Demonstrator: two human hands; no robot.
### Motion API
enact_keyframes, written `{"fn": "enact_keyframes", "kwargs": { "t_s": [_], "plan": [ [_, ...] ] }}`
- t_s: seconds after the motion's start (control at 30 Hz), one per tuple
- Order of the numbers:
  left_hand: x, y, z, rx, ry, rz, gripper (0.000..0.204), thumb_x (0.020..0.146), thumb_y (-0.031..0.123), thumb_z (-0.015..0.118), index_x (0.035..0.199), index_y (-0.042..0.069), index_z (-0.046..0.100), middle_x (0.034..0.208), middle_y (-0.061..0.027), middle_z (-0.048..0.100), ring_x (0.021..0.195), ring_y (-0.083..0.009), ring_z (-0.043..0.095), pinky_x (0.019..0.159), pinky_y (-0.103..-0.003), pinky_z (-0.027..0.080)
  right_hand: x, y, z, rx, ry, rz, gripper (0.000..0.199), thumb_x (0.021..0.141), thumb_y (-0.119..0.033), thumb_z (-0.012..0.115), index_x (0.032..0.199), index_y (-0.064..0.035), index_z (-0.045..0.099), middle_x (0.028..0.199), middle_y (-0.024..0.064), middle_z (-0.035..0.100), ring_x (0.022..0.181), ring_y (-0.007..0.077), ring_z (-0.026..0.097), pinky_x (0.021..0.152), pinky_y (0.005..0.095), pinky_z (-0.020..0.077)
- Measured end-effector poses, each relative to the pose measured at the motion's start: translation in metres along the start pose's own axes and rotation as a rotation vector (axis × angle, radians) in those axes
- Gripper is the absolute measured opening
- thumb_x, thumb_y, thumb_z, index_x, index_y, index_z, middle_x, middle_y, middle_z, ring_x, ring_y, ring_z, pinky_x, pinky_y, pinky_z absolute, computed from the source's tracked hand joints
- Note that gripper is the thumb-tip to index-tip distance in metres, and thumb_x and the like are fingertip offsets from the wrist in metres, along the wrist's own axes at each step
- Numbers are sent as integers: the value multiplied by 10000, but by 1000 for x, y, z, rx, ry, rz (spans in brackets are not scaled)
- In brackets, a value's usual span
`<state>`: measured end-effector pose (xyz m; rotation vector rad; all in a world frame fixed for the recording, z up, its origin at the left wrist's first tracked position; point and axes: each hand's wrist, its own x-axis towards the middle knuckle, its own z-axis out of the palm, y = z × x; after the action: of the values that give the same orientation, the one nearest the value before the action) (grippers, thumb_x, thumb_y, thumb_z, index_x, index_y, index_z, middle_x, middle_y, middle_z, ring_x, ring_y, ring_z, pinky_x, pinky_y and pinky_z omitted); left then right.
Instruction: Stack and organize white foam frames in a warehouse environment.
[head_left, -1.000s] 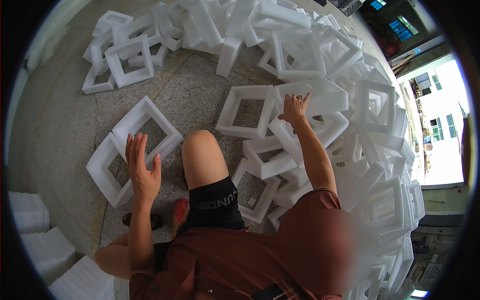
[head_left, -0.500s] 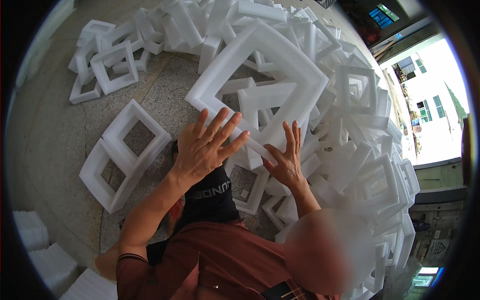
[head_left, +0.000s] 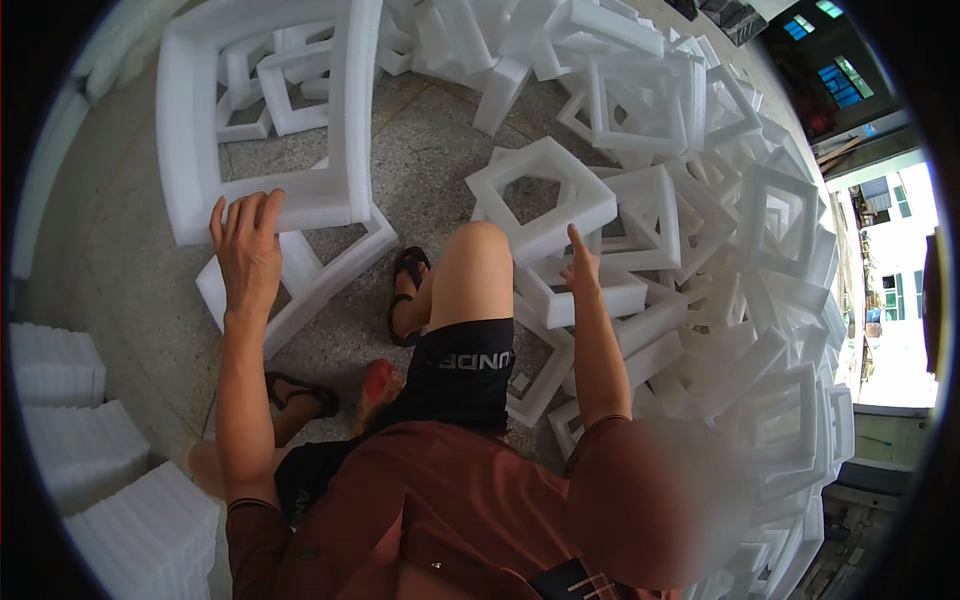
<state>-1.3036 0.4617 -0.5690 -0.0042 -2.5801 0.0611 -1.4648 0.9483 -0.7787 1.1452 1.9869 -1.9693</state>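
At the upper left, a large white foam frame (head_left: 190, 130) is held tilted up, with my left hand (head_left: 250, 255) closed over its lower bar. Beneath it, another rectangular foam frame (head_left: 330, 280) rests on the floor, partly covered. My right hand (head_left: 583, 268) has its fingers apart, index stretched forward, over the near side of the pile. Just ahead of it lies a tilted foam frame (head_left: 565, 228). A lower frame (head_left: 595, 305) is right under the hand; whether the fingers touch either one I cannot tell.
A big heap of white foam frames (head_left: 640, 105) spreads from the far middle down the right side. Stacked white foam pieces (head_left: 150, 530) stand at the lower left. My knee (head_left: 475, 270) and sandalled feet are between the hands on the speckled floor (head_left: 430, 130).
My left hand has swung left, carrying the large foam frame from the middle to above the frames on the floor. The right hand has come away from it and stays by the pile.
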Motion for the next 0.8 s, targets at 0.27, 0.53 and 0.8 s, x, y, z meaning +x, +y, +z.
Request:
{"fn": "enact_keyframes", "kwargs": {
  "t_s": [0.27, 0.53, 0.8],
  "plan": [
    [-162, -99, 20, 134, -309, -481, 380, 821, 33, 697, 1180, 99, 595, 1061, -107, 611, 1091, -295, 555, 1088, -493, 325, 128, 28, 52, 160, -58, 121, 741, 656, -310, 899, 1197, 0, 499, 1097, 175, 575, 844, 285, 619, 589, 424, 463],
    [-271, -102, 67, 130, -391, -689, 323, 778, 32, 711, 1082, 107, 632, 1007, -83, 608, 1074, -286, 563, 1084, -524, 323, 165, 72, 75, -23, -26, 477, 789, 711, -422, 776, 1333, -86, 425, 1309, 137, 487, 1109, 354, 516, 803, 468, 450],
    [-249, -106, 133, 33, -432, -675, 291, 801, 19, 652, 1078, 106, 634, 968, -83, 589, 1059, -280, 572, 1095, -559, 308, 175, 107, 56, 211, -79, 309, 734, 737, -186, 687, 1334, 2, 304, 1207, 227, 482, 1065, 353, 537, 814, 464, 504]
  ]
}}
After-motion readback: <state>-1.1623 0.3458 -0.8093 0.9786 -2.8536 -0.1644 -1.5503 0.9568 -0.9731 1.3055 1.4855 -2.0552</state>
